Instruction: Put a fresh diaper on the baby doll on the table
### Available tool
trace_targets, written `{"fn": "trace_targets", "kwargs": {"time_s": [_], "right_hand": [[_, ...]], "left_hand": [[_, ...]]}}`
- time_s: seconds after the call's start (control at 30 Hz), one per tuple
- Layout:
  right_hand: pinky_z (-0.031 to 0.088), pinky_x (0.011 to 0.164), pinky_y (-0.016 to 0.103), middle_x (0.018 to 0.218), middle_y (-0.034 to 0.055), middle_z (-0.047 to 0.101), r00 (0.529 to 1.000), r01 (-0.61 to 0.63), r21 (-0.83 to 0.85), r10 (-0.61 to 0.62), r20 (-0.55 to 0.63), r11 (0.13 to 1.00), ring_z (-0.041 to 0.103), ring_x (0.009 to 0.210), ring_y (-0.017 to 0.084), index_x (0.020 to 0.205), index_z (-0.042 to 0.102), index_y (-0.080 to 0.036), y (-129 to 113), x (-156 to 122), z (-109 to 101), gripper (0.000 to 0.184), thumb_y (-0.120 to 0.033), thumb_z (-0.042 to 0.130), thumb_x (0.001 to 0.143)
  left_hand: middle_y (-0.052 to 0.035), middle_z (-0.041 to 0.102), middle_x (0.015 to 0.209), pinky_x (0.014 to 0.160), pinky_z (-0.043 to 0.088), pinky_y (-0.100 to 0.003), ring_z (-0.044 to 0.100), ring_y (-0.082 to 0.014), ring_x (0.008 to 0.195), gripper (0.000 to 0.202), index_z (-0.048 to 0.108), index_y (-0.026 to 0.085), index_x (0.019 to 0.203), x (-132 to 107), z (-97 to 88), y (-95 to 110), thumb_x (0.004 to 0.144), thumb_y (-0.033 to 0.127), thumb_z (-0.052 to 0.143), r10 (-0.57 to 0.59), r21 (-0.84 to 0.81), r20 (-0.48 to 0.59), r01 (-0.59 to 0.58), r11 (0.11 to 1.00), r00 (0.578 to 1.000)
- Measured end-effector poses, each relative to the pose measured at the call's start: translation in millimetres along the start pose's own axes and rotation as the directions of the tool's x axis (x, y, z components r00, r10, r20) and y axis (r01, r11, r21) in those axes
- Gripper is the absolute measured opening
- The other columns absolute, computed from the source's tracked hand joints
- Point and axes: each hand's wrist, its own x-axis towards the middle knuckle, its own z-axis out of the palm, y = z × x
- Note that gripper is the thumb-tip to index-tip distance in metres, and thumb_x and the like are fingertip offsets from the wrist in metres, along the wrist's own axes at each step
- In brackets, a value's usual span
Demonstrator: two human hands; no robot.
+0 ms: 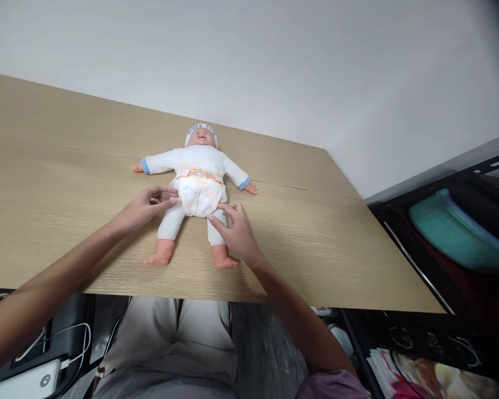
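Observation:
A baby doll [199, 157] in a white suit with blue cuffs and a white printed cap lies on its back on the table, arms spread, bare feet towards me. Around its hips is a white diaper [202, 197] with an orange patterned waistband. My left hand [149, 206] is at the diaper's left side, fingertips and thumb stretched out against its edge and the doll's thigh, slightly apart. On the other side my right hand [235, 224] touches the diaper's leg edge with the index finger, its thumb resting apart on the doll's leg.
The wooden table [316, 249] meets a white wall [253, 66] behind. At the right stands a dark shelf with a green cloth item [457, 233]. Below the front edge are a white power bank [25, 381] with a cable, and printed packaging [436, 377].

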Motion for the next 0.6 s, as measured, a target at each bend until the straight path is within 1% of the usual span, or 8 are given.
{"fn": "trace_targets", "kwargs": {"time_s": [0.1,0.17,0.23,0.3,0.37,0.43,0.53,0.6], "right_hand": [[0.057,0.096,0.040,0.111,0.0055,0.070,0.994,0.000,0.015,-0.002,0.109,1.000,0.065,0.092,0.022,0.135,0.081,-0.025,-2.4,-5.0,-20.1,0.038,-0.044,0.076,0.102],[0.056,0.086,0.038,0.108,0.0048,0.074,0.995,0.023,-0.013,-0.021,0.102,1.000,0.061,0.080,0.020,0.134,0.080,-0.026,0.2,-0.4,-33.9,0.037,-0.048,0.072,0.105],[0.057,0.089,0.040,0.111,0.0071,0.076,0.997,0.083,-0.102,-0.081,0.016,0.991,0.064,0.085,0.023,0.133,0.078,-0.024,10.5,15.6,-43.1,0.039,-0.051,0.070,0.106],[0.055,0.105,0.047,0.125,0.0131,0.076,0.981,0.147,-0.259,-0.173,-0.084,0.955,0.067,0.107,0.030,0.138,0.073,-0.021,28.1,43.1,-45.0,0.044,-0.049,0.070,0.104],[0.048,0.119,0.055,0.145,0.0209,0.070,0.972,0.138,-0.427,-0.206,-0.117,0.894,0.062,0.132,0.038,0.149,0.065,-0.016,48.7,77.9,-40.1,0.054,-0.044,0.070,0.102],[0.046,0.121,0.058,0.157,0.0261,0.064,0.985,0.066,-0.542,-0.142,-0.100,0.838,0.055,0.144,0.044,0.156,0.057,-0.012,66.7,113.0,-31.6,0.065,-0.043,0.071,0.101],[0.049,0.115,0.055,0.147,0.0263,0.070,0.999,0.040,-0.601,-0.034,0.021,0.799,0.061,0.136,0.044,0.148,0.060,-0.012,81.1,152.1,-19.9,0.052,-0.040,0.065,0.104],[0.053,0.109,0.051,0.137,0.0246,0.075,0.998,0.043,-0.591,-0.008,0.061,0.805,0.067,0.126,0.042,0.138,0.064,-0.013,81.8,163.9,-16.5,0.040,-0.038,0.061,0.107]], "left_hand": [[-0.0125,0.073,0.151,0.102,0.056,-0.047,0.071,-0.0302,0.113,0.070,0.072,0.022,0.138,-1.6,-21.9,-4.0,0.088,0.071,0.082,0.064,0.227,-0.091,-0.042,0.973,0.994],[-0.0145,0.071,0.151,0.111,0.053,-0.052,0.067,-0.0341,0.122,0.065,0.069,0.021,0.138,7.4,-33.3,-7.2,0.092,0.066,0.077,0.188,0.429,-0.147,-0.108,0.897,0.971],[-0.0182,0.068,0.152,0.122,0.043,-0.058,0.058,-0.0402,0.138,0.060,0.066,0.018,0.140,26.3,-39.5,-9.9,0.096,0.058,0.075,0.341,0.658,-0.167,-0.153,0.738,0.925],[-0.0228,0.062,0.158,0.127,0.036,-0.061,0.048,-0.0453,0.149,0.064,0.060,0.015,0.148,53.7,-39.8,-11.4,0.096,0.050,0.075,0.423,0.804,-0.152,-0.137,0.579,0.893],[-0.0269,0.056,0.164,0.127,0.035,-0.061,0.044,-0.0485,0.153,0.070,0.055,0.011,0.154,85.1,-35.2,-10.9,0.096,0.045,0.074,0.417,0.863,-0.132,-0.102,0.495,0.899],[-0.0298,0.056,0.163,0.124,0.035,-0.060,0.044,-0.0500,0.153,0.070,0.054,0.008,0.155,114.6,-27.9,-8.6,0.097,0.041,0.071,0.355,0.886,-0.116,-0.065,0.459,0.928],[-0.0327,0.064,0.152,0.121,0.036,-0.058,0.051,-0.0496,0.148,0.060,0.057,0.003,0.149,144.4,-18.7,-2.9,0.098,0.034,0.064,0.257,0.899,-0.130,0.005,0.438,0.958],[-0.0323,0.070,0.140,0.119,0.037,-0.056,0.060,-0.0478,0.138,0.056,0.058,0.001,0.146,150.1,-16.6,2.1,0.098,0.030,0.060,0.220,0.894,-0.173,0.059,0.444,0.960]]}}
